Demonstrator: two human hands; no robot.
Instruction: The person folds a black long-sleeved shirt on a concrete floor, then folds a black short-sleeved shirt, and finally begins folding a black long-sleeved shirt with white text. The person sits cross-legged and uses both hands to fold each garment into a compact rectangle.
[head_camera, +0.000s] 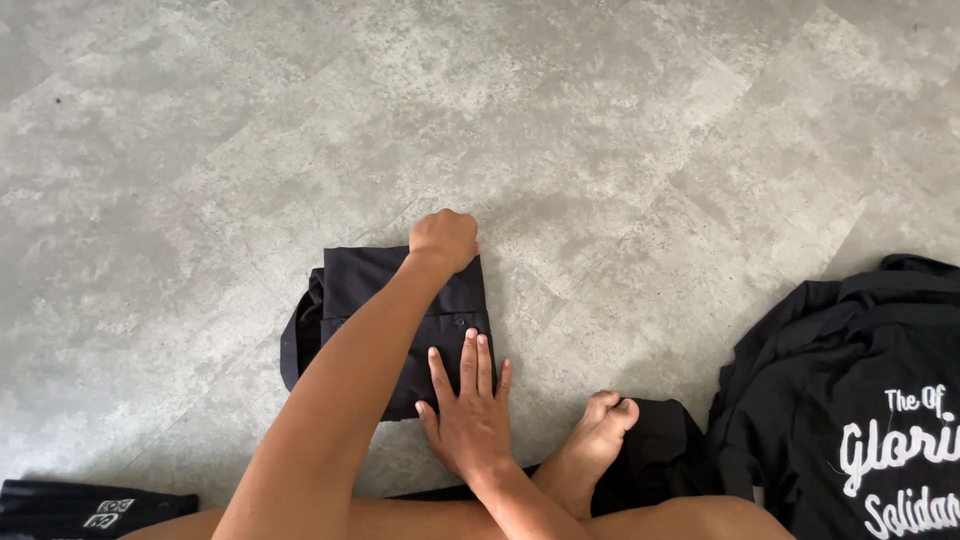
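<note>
The folded black garment (400, 320) is woven cloth with a matt, smooth face, creased softly at its edges, and it carries a small dark button (461, 322) that looks like plastic with a faint sheen. The floor (200, 130) beneath it is grey tile with a mottled, concrete-like pattern, flat and matt, with thin joints between the slabs. At the right lies a black shirt (800, 400) of soft, matt, rumpled cloth with white lettering printed flat on it, and at the lower left a strip of black fabric (60, 500) shows a small white printed patch.
</note>
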